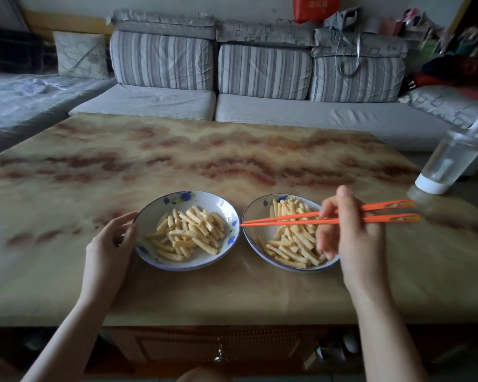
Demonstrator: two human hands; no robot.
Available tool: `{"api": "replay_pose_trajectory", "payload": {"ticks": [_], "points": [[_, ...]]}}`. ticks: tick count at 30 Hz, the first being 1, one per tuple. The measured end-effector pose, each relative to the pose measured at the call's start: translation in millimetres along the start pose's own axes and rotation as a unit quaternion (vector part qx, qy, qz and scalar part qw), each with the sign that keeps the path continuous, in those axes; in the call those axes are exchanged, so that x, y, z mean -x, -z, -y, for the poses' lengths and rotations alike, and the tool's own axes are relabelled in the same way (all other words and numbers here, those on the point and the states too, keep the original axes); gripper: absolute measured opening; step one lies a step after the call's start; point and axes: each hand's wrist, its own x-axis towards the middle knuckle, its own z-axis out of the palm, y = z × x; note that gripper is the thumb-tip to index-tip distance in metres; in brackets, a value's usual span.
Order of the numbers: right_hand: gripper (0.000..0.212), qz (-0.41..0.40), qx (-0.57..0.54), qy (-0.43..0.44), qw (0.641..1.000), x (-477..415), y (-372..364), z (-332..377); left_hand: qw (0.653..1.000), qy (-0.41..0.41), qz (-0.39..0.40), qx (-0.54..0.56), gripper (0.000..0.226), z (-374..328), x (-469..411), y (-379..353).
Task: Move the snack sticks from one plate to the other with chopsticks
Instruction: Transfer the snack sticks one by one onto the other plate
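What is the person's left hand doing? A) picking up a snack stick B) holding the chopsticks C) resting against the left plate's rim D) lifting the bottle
C: the left hand rests against the rim of the left plate, while the right hand holds the orange chopsticks.

Head camera looks forward and down, close over the table [177,161] toward the sofa [260,111].
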Motion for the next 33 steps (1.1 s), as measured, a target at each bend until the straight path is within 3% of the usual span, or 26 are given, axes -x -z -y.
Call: {"api": "replay_pose_trajectory", "payload": {"ticks": [6,16,29,33], "points": [[0.044,0.000,0.073,-0.005,0.997,-7,28,2,1.000,0.002,0.001,0.001,0.029,1,0,0],[0.045,0.011,0.085,-0.030,0.996,-6,27,1,1.000,-0.004,0.000,-0.014,0.029,0,0,0],[0.044,-0.096,-0.040,-0.002,0.995,0,5,8,1.000,-0.004,0.000,0.000,0.029,2,-1,0],[0.042,-0.089,-0.080,-0.011,0.993,4,-10,10,1.000,-0.002,0.001,0.005,0.029,2,-1,-1]]}}
